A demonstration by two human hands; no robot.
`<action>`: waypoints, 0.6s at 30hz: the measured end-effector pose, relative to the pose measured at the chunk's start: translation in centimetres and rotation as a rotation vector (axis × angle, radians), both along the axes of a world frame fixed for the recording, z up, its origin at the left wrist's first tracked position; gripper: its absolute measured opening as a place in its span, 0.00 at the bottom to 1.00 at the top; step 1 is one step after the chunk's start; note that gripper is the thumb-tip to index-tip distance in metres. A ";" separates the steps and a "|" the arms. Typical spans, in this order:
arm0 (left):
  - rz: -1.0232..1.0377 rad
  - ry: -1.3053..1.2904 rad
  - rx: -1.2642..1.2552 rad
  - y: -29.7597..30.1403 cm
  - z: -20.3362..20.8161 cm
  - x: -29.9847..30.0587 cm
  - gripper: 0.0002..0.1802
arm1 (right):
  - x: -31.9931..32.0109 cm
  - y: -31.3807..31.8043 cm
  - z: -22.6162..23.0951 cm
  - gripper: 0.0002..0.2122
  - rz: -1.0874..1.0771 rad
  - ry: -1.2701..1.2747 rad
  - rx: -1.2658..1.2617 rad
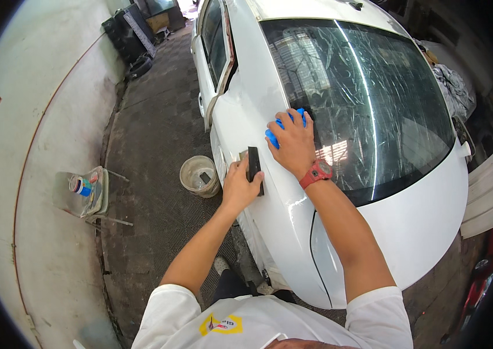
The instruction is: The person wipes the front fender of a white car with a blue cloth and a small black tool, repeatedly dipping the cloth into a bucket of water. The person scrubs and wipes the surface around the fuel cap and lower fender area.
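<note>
Head: left hand (239, 189) grips black block (253, 159); right hand (294, 146), blue wad (271, 138) at window edge (277, 64).

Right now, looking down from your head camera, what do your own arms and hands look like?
The left hand and right hand are human and ungloved. The left sleeve and right sleeve are short and white. The right wrist wears a red watch with a greyish face.

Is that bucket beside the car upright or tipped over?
Upright: the bucket stands on the floor with its round mouth facing up, a small dark object visible inside.
</note>
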State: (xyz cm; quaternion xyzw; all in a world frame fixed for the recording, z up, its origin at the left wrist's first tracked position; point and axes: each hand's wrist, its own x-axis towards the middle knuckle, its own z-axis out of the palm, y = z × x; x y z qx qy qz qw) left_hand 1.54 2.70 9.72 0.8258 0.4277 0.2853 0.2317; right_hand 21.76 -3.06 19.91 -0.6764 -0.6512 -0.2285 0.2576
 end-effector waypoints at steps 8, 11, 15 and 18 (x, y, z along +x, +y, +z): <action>-0.012 -0.003 -0.397 4.8 2.4 1.1 0.42 | 0.2 -0.2 0.0 0.13 -0.019 -0.015 0.006; -0.076 -0.017 -0.037 -1.1 1.1 0.0 0.45 | 0.0 0.0 0.1 0.14 -0.004 -0.009 0.022; 0.080 -0.136 -0.363 8.8 -0.9 -1.4 0.36 | -1.0 0.7 0.1 0.14 0.019 -0.015 0.031; 0.134 -0.101 -0.356 8.3 -0.8 -1.5 0.34 | -0.6 1.1 -0.7 0.16 0.019 -0.037 0.063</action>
